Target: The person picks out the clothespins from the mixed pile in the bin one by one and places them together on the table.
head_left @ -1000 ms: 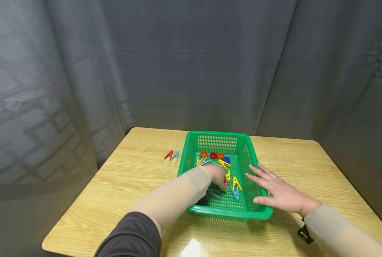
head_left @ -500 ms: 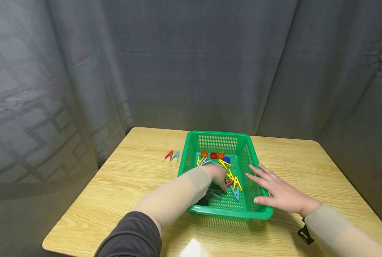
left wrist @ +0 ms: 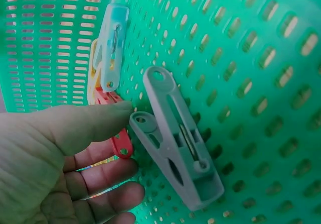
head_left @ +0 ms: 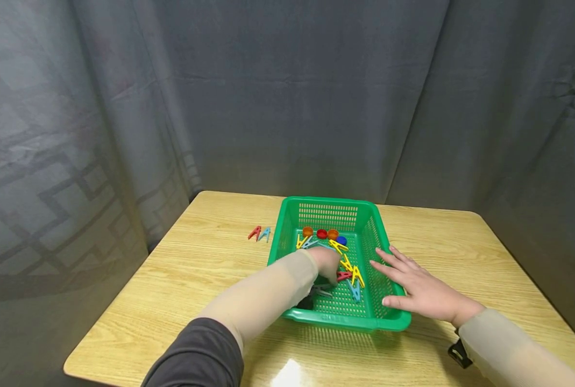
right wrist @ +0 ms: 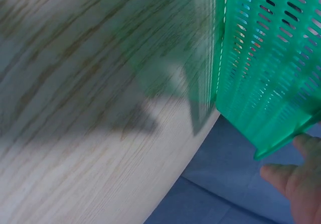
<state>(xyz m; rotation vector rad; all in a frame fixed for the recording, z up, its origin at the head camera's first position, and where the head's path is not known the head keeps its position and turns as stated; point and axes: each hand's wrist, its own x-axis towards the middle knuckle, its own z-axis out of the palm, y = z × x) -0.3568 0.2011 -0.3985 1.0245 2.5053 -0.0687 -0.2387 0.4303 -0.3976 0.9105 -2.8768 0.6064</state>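
Note:
My left hand (head_left: 327,263) reaches down into the green basket (head_left: 347,321). In the left wrist view its thumb is extended and its fingers are apart, with a red clothespin (left wrist: 122,142) showing behind them. A grey clothespin (left wrist: 183,143) lies on the basket floor by the thumb tip. Yellow clothespins (head_left: 357,276) and a light blue clothespin (head_left: 354,291) lie to the right of the red one. On the basket's right rim, my right hand (head_left: 420,290) has its fingers spread, holding nothing.
Orange, red and blue caps (head_left: 341,241) line the basket's far end. More yellow and blue clothespins lie near them. Outside, a red clothespin (head_left: 255,233) and a blue clothespin (head_left: 264,234) rest on the wooden table (head_left: 185,269). Grey curtains (head_left: 292,107) hang behind.
The red clothespin at my left fingertips now lies flat beside the yellow ones, one of which has shifted. My left fingers have drawn back slightly from it. My right hand stays put.

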